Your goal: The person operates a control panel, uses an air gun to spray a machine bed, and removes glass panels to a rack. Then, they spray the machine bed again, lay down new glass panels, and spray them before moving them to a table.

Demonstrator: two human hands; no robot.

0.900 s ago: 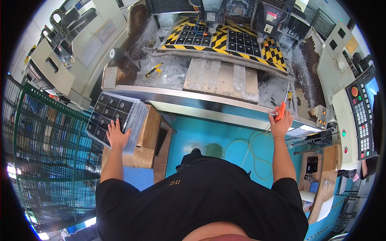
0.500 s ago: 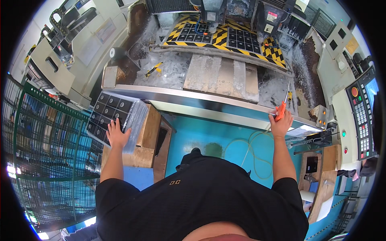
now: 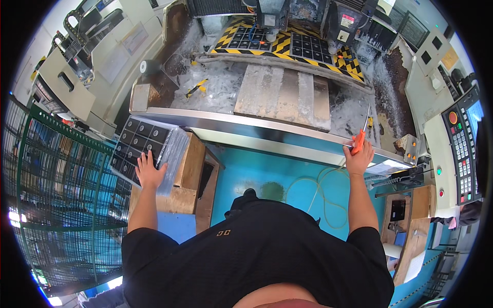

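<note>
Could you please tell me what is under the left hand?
Under the left hand is a stack of panels with black squares on top. The surface directly beneath the hand is covered and cannot be seen.

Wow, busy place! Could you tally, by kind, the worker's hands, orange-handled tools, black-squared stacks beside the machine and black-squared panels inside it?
Worker's hands: 2 (left hand, right hand)
Orange-handled tool: 1
Black-squared stack: 1
Black-squared panels inside the machine: 2
Total: 6
</note>
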